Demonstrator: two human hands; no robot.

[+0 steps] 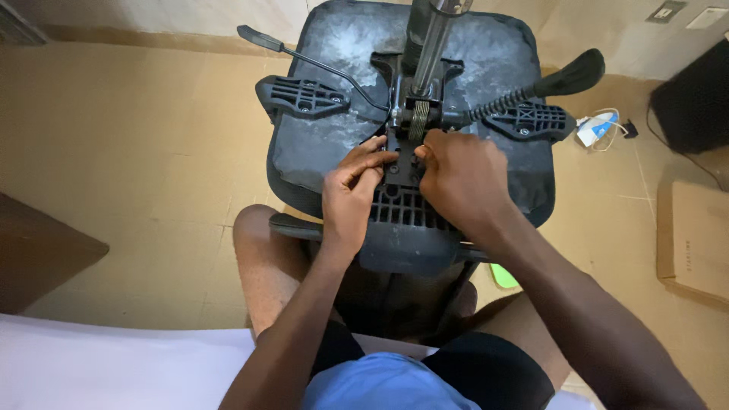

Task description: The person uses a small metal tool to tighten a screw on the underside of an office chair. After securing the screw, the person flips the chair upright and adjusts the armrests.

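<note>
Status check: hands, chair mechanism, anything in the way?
Left hand and right hand both on black mechanism plate under upturned chair seat. Gas column upright. Nothing blocking.

A tan tiled floor (137, 152) spreads around. At the right lies a flat brown cardboard box (695, 239), with a dark speaker-like box (695, 95) above it and a small blue-and-white device with a cord (596, 127) nearby. A dark brown wooden edge (42, 254) sits left, and a bright green scrap (503, 275) lies on the floor.
</note>
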